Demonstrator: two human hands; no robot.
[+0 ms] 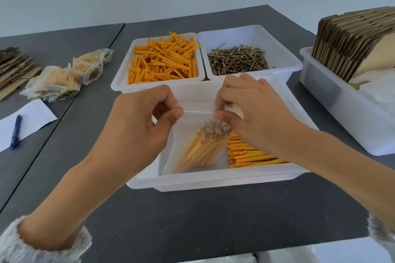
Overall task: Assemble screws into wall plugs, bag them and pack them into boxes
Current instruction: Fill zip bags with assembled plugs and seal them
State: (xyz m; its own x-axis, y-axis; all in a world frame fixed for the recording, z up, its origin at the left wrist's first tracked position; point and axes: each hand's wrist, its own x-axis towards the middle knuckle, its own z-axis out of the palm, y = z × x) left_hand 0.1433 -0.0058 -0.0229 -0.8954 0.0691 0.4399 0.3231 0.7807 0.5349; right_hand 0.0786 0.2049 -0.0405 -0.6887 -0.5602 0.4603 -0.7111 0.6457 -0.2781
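Note:
A frosted zip bag [198, 145] hangs over the near white bin [213, 179], filled with orange wall plugs that have screws in them. My left hand [147, 117] pinches the bag's top strip at its left end. My right hand [254, 109] pinches the same strip at its right end. More assembled plugs [250, 153] lie in the near bin behind the bag. A bin of loose orange plugs [164, 60] stands beyond, with a bin of brass screws [237, 60] to its right.
Filled bags [64, 77] lie in a pile at the left, beside flat cardboard [15, 68]. A blue pen [16, 132] rests on white paper [36, 113]. At the right, a white bin [342, 102] holds folded cardboard boxes [352, 36] and plastic bags.

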